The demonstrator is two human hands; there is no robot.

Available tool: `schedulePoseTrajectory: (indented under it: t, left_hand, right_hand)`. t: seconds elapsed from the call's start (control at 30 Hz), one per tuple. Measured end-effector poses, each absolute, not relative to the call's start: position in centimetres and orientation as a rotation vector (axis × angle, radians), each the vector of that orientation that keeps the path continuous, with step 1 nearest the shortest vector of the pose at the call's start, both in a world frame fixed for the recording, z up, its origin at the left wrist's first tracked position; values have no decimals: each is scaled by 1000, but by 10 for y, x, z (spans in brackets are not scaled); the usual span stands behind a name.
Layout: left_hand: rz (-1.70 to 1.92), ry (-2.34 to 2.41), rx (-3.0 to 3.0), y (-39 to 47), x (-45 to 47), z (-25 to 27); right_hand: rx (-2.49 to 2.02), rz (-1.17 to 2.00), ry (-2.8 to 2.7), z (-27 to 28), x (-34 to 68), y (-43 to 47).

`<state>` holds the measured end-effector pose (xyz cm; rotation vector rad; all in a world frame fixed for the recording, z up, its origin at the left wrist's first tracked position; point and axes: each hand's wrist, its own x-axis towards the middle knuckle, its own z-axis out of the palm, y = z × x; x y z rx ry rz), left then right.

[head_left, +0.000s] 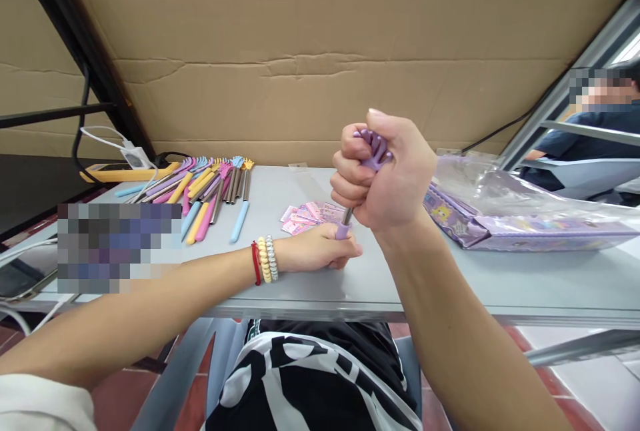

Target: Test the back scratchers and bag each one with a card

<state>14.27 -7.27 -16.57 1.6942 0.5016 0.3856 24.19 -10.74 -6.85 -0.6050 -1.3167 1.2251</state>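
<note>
A purple back scratcher (pixel 376 151) with a metal shaft is upright in front of me, held by both hands. My right hand (pixel 397 184) is closed around its claw head, whose purple prongs show between fingers and thumb. Lower down, my left hand (pixel 317 246) grips the purple handle close above the table; most of the handle is hidden. Small pink printed cards (pixel 305 216) lie in a loose pile just behind my left hand. To the left is a heap of back scratchers (pixel 200 194) in yellow, pink, blue and purple, many with metal shafts showing.
A purple printed box (pixel 520 234) with clear plastic film (pixel 500 184) lies on the grey table (pixel 480 284) at right. Cardboard (pixel 310 104) stands behind. A yellow power strip (pixel 120 174) and cables are at the left. Another person (pixel 600 127) sits beyond the right frame.
</note>
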Motion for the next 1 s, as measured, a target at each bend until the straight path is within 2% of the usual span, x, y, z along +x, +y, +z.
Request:
schedulePoseTrajectory:
  t: [0.5,0.83,1.0]
  left_hand:
    - [369,556,1736,-72,142,-166]
    - [326,490,1820,-73,141,-163]
    - [561,634,1975,-70,133,-148]
  right_hand:
    - [-612,1209,-1332,-79,240,-110]
    - [-474,1277,-1142,-83,258,-107]
    - [-510,1151,-1210,-89,304,-96]
